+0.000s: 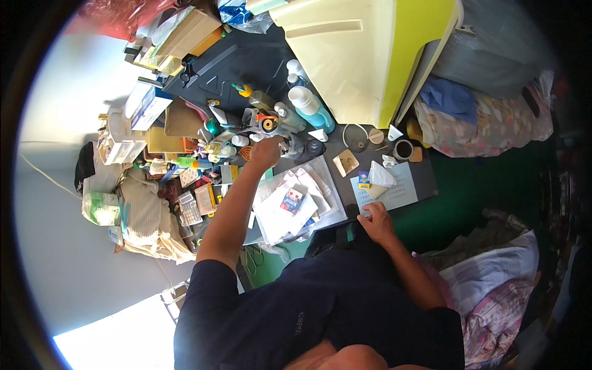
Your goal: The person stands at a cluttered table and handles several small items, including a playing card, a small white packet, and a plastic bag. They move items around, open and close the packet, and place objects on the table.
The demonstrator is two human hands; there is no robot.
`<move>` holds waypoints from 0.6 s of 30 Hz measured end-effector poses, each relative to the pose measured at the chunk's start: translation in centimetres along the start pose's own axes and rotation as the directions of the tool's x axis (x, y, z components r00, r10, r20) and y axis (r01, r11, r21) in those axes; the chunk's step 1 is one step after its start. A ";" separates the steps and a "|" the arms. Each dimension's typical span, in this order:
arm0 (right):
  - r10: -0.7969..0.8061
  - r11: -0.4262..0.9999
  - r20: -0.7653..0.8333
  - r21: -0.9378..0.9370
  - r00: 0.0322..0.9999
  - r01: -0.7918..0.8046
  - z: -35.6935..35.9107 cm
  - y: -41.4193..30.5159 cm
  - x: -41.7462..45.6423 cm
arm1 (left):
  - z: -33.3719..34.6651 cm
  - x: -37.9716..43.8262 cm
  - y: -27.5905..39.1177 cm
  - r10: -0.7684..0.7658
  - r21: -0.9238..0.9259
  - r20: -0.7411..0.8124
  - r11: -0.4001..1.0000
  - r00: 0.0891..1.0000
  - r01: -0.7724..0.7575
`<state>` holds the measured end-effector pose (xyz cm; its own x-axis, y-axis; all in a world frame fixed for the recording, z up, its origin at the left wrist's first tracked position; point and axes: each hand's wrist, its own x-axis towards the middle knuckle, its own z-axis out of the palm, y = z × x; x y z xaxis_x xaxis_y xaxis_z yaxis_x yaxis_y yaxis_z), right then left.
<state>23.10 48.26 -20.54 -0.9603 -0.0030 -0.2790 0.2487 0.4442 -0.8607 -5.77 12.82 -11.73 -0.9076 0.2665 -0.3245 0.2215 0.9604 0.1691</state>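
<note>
My left hand [265, 152] reaches across the desk to a crowded group of bottles; its fingers are at a clear plastic bottle or bag [292, 146], and whether they grip it I cannot tell. My right hand [379, 223] rests at the desk's near edge, fingers loosely bent, by a printed sheet [407, 187]. On that sheet lie a small blue and yellow box [364, 180] and a folded white tissue [382, 175]. Between my arms, a red and blue card box [292, 200] sits on white papers [273, 210] over a clear plastic sleeve.
Behind the bottles stands a teal bottle with a white cap [311, 108]. A black round lid [315, 147], an open cardboard box [345, 163] and a dark-filled cup [403, 150] stand along the desk. A large cream and green container [342, 55] rises behind. Clutter covers the left side.
</note>
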 end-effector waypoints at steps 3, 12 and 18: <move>-0.018 1.000 0.016 0.001 1.000 0.018 0.1 -0.3 0.2 | -3.2 -2.4 2.2 -0.039 0.076 -0.026 0.996 0.999 0.041; -0.029 0.999 0.036 -0.028 0.999 0.030 -0.1 -0.4 0.8 | -7.7 -6.6 4.5 -0.046 0.066 -0.187 0.996 0.981 0.059; -0.027 0.998 0.070 -0.047 0.997 0.030 -0.8 -1.5 0.9 | -7.5 -9.7 3.5 -0.071 -0.221 -0.434 0.975 0.898 -0.029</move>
<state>21.75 48.31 -19.17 -0.9553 -0.0779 -0.2852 0.2134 0.4857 -0.8477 1.13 12.97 -0.97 -0.9857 0.1355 0.1000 0.1637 0.9105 0.3798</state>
